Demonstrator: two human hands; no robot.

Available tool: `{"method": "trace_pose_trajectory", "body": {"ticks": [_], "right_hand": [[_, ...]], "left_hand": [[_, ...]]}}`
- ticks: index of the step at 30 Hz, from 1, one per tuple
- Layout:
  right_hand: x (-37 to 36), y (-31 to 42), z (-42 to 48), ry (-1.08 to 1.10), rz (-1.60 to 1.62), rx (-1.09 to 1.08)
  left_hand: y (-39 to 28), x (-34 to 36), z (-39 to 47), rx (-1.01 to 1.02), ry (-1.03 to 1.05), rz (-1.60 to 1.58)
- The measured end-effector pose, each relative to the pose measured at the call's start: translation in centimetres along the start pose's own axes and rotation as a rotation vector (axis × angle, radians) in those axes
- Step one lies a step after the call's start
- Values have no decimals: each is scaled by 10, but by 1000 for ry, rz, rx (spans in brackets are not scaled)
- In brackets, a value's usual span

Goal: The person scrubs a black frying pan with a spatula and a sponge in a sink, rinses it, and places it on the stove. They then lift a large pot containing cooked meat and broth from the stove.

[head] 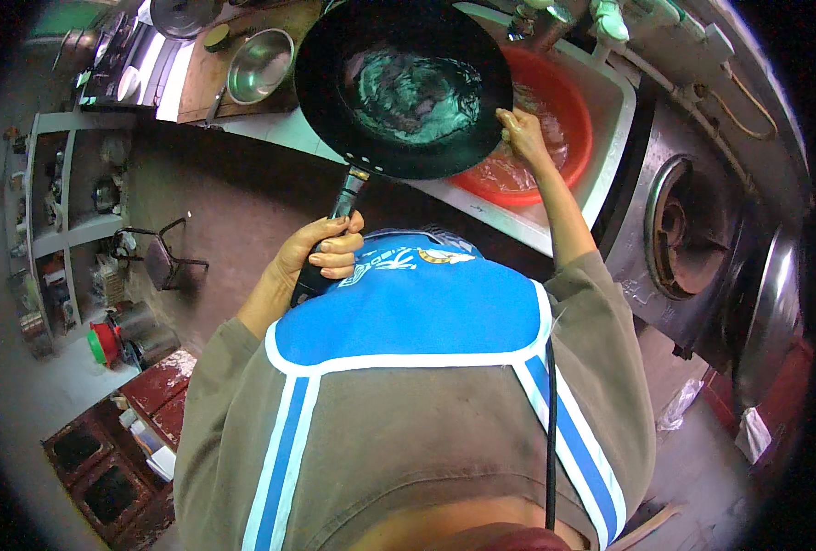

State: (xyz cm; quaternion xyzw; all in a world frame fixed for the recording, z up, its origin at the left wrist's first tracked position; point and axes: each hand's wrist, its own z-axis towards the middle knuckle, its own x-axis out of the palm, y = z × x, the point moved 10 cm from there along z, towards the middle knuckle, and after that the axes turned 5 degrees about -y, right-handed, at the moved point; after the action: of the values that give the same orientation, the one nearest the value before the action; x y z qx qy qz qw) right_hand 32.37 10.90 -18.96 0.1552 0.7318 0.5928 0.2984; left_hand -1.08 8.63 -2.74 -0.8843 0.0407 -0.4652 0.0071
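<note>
A large black wok (415, 148) with water in its bottom is held up in front of me, over the sink edge. My left hand (328, 251) is wrapped around its black handle (344, 200). At the far side, my right hand (523, 134) grips the wok's right rim; the fingertips are partly hidden. Beneath and to the right of the wok stands a red plastic basin (576, 138) with water in it, partly covered by the wok. The basin sits in a white sink (611, 172).
A steel bowl (261, 67) and a knife (215, 107) lie on a wooden board (198, 86) at the left. Taps (552, 21) rise behind the sink. A stove with a round burner (676, 227) is at the right. A stool (160, 258) stands on the floor at left.
</note>
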Motion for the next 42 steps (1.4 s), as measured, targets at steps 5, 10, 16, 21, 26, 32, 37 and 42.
{"method": "trace_pose_trajectory", "body": {"ticks": [5, 10, 16, 21, 26, 32, 37, 42], "right_hand": [[16, -13, 15, -43, 124, -112], [37, -49, -11, -75, 943, 413], [43, -54, 2, -158, 1399, 314], [50, -25, 40, -172, 1581, 317], [64, 45, 28, 1, 1673, 158], [82, 30, 18, -95, 1614, 459], [85, -13, 12, 4, 1460, 504], [114, -18, 1, 45, 1364, 589]], "left_hand": [[-12, 16, -1, 85, -52, 202], [-19, 45, -9, 137, -19, 220], [-18, 58, -13, 134, -43, 354], [-24, 48, -17, 217, -123, 504], [-31, 41, -21, 315, -222, 715], [-41, 42, -17, 407, -284, 973], [-38, 47, -23, 444, -350, 1081], [-29, 31, -29, 449, -436, 1073]]}}
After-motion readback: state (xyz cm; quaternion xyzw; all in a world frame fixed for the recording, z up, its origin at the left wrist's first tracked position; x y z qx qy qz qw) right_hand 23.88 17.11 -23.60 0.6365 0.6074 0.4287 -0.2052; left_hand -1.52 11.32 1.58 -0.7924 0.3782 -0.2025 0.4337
